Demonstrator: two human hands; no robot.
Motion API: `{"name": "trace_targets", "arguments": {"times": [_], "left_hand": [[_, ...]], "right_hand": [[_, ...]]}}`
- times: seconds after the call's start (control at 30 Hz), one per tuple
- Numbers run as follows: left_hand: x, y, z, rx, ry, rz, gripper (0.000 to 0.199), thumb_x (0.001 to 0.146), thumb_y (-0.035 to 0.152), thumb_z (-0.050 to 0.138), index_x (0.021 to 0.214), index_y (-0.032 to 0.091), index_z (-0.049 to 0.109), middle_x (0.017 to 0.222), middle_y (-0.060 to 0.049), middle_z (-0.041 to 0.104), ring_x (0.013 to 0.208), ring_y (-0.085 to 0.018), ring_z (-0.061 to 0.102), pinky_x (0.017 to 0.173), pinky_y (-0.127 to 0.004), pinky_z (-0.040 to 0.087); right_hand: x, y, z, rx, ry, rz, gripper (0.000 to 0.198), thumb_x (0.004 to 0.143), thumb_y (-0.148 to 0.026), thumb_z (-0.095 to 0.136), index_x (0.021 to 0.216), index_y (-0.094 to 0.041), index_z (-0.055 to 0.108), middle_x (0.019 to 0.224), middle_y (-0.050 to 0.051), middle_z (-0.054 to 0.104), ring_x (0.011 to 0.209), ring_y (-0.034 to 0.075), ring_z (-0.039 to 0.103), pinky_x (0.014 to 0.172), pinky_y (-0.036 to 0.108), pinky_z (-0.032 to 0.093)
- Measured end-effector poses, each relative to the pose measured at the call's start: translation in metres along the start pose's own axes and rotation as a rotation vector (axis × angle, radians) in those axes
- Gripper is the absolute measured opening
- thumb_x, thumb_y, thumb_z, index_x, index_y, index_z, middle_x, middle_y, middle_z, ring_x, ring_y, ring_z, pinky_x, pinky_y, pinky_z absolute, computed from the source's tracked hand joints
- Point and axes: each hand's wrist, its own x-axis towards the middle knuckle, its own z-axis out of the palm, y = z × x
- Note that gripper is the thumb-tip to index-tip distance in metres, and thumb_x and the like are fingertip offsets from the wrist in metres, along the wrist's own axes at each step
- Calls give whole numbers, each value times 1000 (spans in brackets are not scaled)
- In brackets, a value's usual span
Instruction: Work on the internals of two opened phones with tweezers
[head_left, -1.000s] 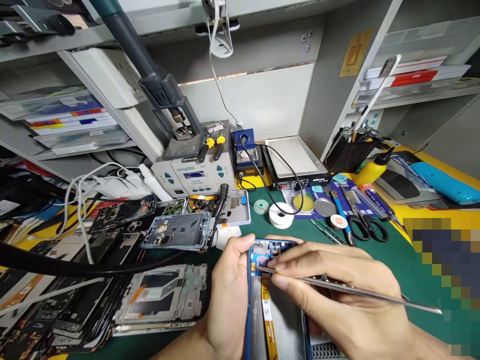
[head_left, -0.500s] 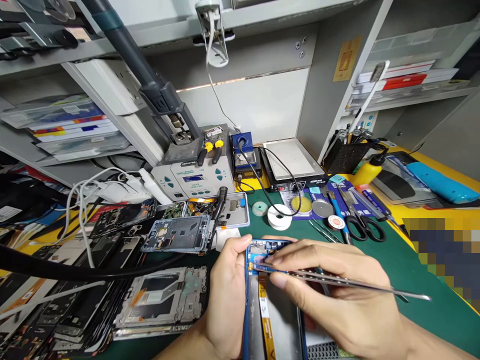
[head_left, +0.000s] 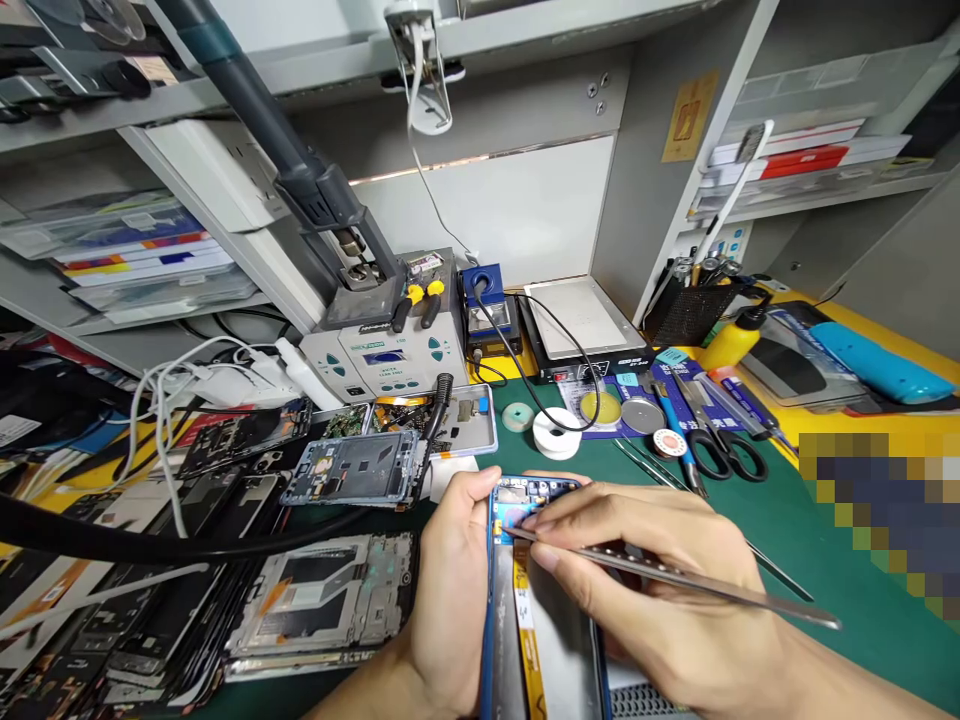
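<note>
An opened phone with a blue frame (head_left: 489, 610) is gripped along its left edge and upper corner by my left hand (head_left: 452, 570). Inside it shows a blue board area at the top and a yellow flex cable (head_left: 533, 660) running down a silver surface. My right hand (head_left: 667, 590) pinches a slim metal pry tool (head_left: 697, 575) with a row of dimples. Its pointed tip lies over the left part of the board area, by a small yellow connector. Whether the tip touches the connector, I cannot tell. My right hand covers the phone's upper right part.
Stacked phone parts (head_left: 180, 600) and another phone frame (head_left: 356, 468) lie left. Behind are a solder spool (head_left: 557, 434), a hot-air station (head_left: 386, 360) and a heating plate (head_left: 577, 318). Scissors (head_left: 712, 440) and tweezers (head_left: 780, 575) lie right on the green mat (head_left: 847, 560).
The pry tool has turned and shifted slightly left, its rear end lower and its pointed tip now in plain sight. My left hand keeps hold of the phone, nearly unmoved.
</note>
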Motion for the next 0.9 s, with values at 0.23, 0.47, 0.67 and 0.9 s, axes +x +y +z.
{"name": "trace_targets", "arguments": {"times": [0.23,0.47,0.67,0.9], "left_hand": [[0,3,4,62,24,18,43,90,37,43,112,15,72,82,-8,75,77,-28,72,80,-41,55],[-6,16,-5,246,-323,-233,63,96,56,28,92,12,74,75,-10,73,57,-22,69,58,-31,50],[-4,27,-1,420,-387,-394,58,98,54,26,110,22,72,85,-5,78,67,-28,74,68,-41,55],[2,27,-1,520,-491,-483,71,96,58,18,114,15,71,87,-11,78,94,-40,74,78,-56,55]], "right_hand": [[-2,-3,2,61,18,98,18,81,-5,72,83,-23,76,78,2,82,64,17,77,64,22,64],[5,2,-30,272,264,443,11,85,-37,78,92,-28,75,68,1,76,42,13,63,31,19,45],[17,6,-34,178,99,634,27,87,-53,70,89,-27,73,81,3,77,41,9,53,32,21,38],[8,4,-26,391,-96,772,23,79,-44,81,94,-29,73,65,-3,61,44,11,52,40,24,48]]}}
